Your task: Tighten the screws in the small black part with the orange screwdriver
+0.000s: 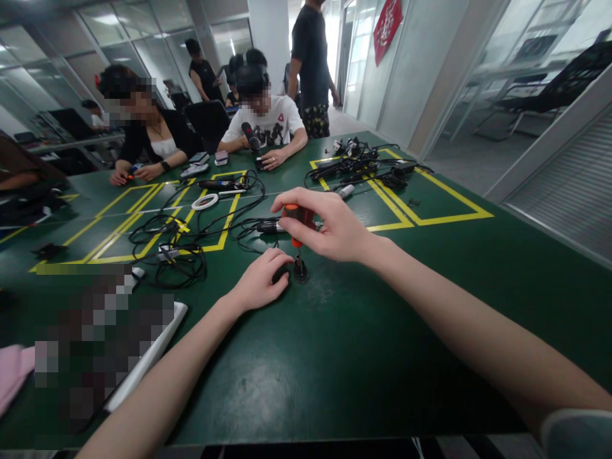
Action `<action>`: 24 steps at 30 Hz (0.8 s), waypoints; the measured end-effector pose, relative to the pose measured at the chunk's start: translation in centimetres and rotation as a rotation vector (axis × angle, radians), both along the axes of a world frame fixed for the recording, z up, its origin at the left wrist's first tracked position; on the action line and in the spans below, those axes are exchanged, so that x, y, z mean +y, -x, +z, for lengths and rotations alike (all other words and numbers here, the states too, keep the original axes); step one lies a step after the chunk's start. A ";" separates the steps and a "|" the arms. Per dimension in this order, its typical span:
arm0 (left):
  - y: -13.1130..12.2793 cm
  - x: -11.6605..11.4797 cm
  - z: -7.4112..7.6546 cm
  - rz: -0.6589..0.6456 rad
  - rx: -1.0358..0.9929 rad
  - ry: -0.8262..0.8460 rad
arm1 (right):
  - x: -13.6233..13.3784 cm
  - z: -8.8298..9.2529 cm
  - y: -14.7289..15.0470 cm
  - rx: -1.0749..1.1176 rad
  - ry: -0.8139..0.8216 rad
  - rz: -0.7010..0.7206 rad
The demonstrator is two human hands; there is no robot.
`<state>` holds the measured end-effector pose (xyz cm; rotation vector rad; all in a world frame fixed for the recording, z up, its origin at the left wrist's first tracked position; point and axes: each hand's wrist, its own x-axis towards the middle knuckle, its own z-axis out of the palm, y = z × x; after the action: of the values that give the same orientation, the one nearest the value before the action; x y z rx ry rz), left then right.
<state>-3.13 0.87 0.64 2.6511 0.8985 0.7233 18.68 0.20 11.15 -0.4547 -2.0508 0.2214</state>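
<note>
An orange-and-black screwdriver point(297, 234) stands nearly upright, its handle between the thumb and fingers of my right hand point(329, 223). The shaft points down into a small round black part point(301, 273) on the green table point(335, 357). Just left of that part, my left hand point(262, 280) rests low on the table, fingers curled round a dark rounded piece point(280, 273) whose kind I cannot make out. Whether this piece joins the round part is unclear. Behind the screwdriver lies a black-and-silver cylindrical tool point(268, 227) with a cable.
Tangled black cables point(179, 261) lie left, near a white ring point(204, 202). More corded black tools point(349, 166) are heaped at the back right. Yellow tape point(454, 218) marks the table. A blurred-out white-edged object point(179, 312) lies left. Two people sit across; one holds a black power tool point(250, 137).
</note>
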 end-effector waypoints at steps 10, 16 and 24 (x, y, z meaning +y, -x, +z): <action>0.2 0.7 0.2 0.031 0.164 -0.084 | -0.1 0.0 0.2 -0.009 -0.007 -0.002; 0.1 1.1 0.4 0.010 0.399 -0.192 | 0.0 -0.1 0.2 -0.005 -0.001 -0.001; -0.1 0.8 0.4 -0.009 0.385 -0.192 | 0.0 -0.2 0.2 -0.007 -0.003 -0.010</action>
<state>-2.98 1.71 1.00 3.0264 0.9483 0.3115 18.51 0.16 10.98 -0.4646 -2.0555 0.2115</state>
